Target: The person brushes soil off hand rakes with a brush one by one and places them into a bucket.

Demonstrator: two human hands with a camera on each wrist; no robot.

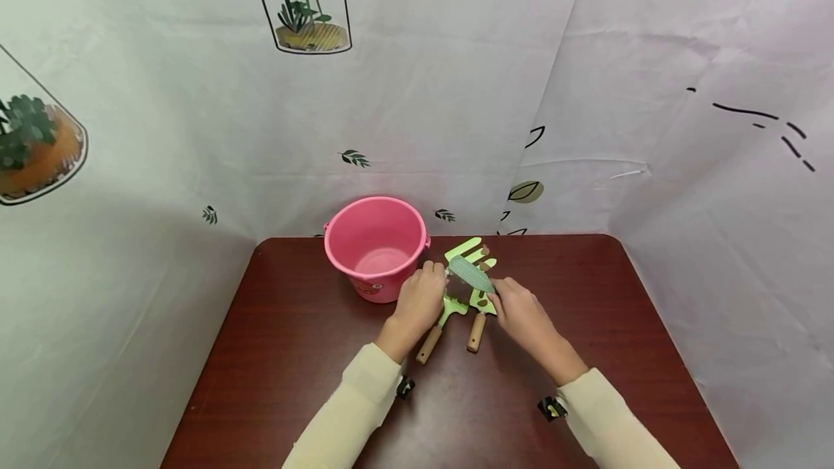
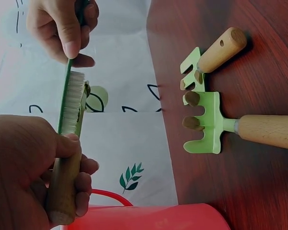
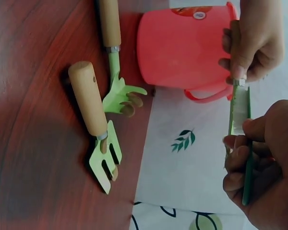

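Note:
My left hand (image 1: pixel 422 300) grips the wooden handle (image 2: pixel 65 189) of a light green garden hand fork (image 1: pixel 462 246) with brown spots on its tines. My right hand (image 1: pixel 524 317) holds a green brush (image 1: pixel 472 273), its white bristles (image 2: pixel 74 96) facing the fork and seeming to touch it. Both wrist views show the fork's head nearly edge-on. Below the hands, a small green hand rake (image 1: pixel 452 307) and another slotted green fork (image 3: pixel 105 155) lie on the table, both with wooden handles and brown lumps on their metal.
A pink bucket (image 1: pixel 345 266) stands upright at the back of the dark red table (image 1: pixel 293 382), left of the hands. Its curved handle (image 3: pixel 206 99) hangs at the side. Behind the table is a pale cloth backdrop (image 1: pixel 423 93) printed with plants.

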